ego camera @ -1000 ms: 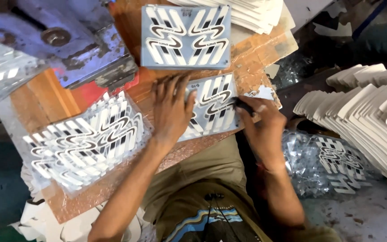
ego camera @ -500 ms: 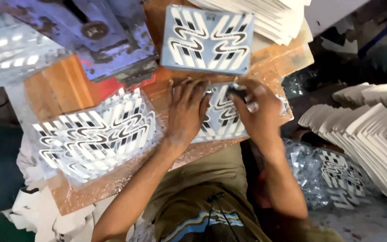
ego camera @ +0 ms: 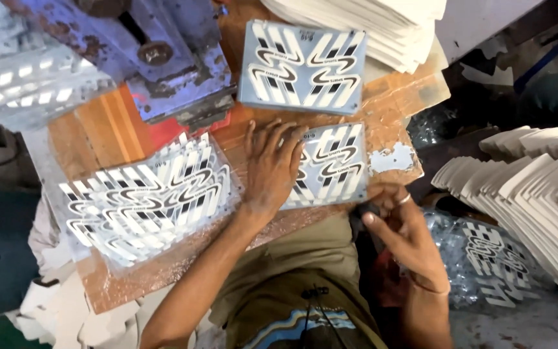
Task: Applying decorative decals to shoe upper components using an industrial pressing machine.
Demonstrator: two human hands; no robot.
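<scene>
While the left hand (ego camera: 271, 169) lies flat, grip released, on a patterned sheet (ego camera: 330, 165), the right hand (ego camera: 403, 234) grip pinches something dark.

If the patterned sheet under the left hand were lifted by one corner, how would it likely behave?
The patterned sheet looks thin and flat, so probably light and somewhat bendy. The left hand presses it onto the wooden board, suggesting it slides easily.

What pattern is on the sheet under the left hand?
The sheet shows black and white stripes with wavy bands, seen in the head view.

Grey sheet (ego camera: 327, 165) patterned with black-and-white wavy stripes, orange-brown board (ego camera: 108, 132) beneath it, rusted blue press (ego camera: 163, 58) beyond it
</scene>
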